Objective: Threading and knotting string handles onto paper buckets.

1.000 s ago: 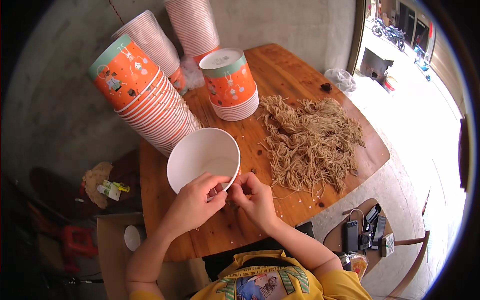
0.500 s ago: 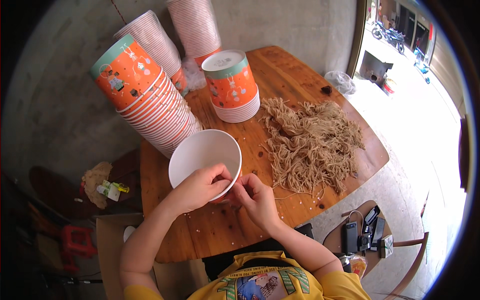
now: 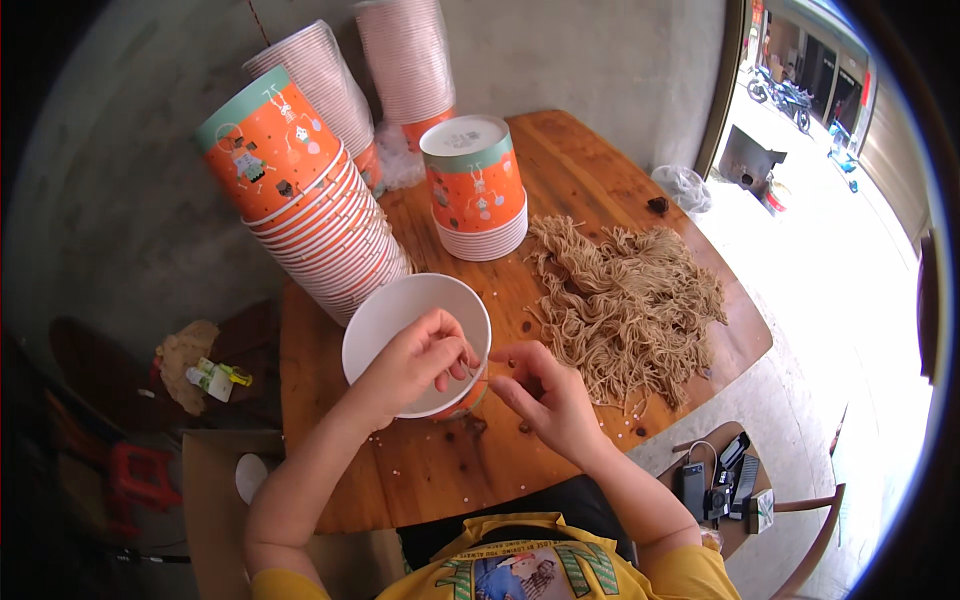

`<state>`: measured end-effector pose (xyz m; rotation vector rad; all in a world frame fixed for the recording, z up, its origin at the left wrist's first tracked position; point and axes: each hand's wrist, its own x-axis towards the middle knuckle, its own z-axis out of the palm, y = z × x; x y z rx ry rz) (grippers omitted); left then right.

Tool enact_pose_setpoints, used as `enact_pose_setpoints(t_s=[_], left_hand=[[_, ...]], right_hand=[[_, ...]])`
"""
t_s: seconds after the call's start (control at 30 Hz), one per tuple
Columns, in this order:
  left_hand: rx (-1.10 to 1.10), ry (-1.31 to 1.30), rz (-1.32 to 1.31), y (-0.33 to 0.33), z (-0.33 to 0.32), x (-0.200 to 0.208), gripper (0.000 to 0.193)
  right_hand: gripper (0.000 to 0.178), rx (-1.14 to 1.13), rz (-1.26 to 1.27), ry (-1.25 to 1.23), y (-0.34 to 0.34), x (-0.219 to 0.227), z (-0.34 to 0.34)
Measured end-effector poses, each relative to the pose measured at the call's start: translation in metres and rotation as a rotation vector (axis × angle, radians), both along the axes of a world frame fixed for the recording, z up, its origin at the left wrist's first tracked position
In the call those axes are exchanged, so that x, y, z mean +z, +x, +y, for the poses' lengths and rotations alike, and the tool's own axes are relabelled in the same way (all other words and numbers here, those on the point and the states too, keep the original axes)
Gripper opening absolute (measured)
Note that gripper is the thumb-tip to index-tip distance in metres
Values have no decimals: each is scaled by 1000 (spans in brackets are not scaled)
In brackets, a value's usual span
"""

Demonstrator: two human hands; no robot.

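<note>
A white-lined paper bucket with an orange outside stands upright near the table's front. My left hand reaches over its mouth, fingers pinched near the right rim on what looks like a thin string. Just outside that rim is my right hand, its thumb and index finger apart with no clear hold on anything. A loose heap of tan strings lies to the right. Behind the bucket, a short upside-down stack of orange buckets stands on the table.
A tall leaning stack of buckets rises at left, with plastic-wrapped stacks behind by the wall. The wooden table ends at right above a chair holding small devices. A cardboard box stands at lower left.
My right hand has moved right, away from the rim, and its thumb and index finger have parted. My left hand has lifted slightly and shifted right. The whole view has shifted a little.
</note>
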<state>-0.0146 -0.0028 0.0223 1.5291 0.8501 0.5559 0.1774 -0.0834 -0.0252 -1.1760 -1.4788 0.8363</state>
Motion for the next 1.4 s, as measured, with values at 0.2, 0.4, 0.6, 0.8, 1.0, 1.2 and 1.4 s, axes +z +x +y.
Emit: enact_pose_setpoints(t_s=[0.2, 0.4, 0.6, 0.8, 1.0, 1.2, 1.4], left_hand=[[61, 45, -52, 10, -2, -5, 8], [77, -48, -108, 10, -10, -2, 12], [81, -153, -116, 8, -9, -2, 19], [56, -167, -50, 3, -1, -6, 14], [51, -124, -16, 17, -3, -5, 12], [32, -100, -15, 13, 0, -13, 14], [-59, -180, -72, 13, 1, -8, 16]], right_hand=[[18, 57, 100, -68, -6, -2, 29], [12, 123, 289, -165, -7, -5, 34], [11, 178, 409, -126, -8, -9, 39], [14, 341, 221, -187, 30, 18, 33], [14, 570, 96, -252, 33, 57, 34], [23, 505, 199, -320, 30, 51, 53], [23, 441, 426, -401, 43, 32, 61]])
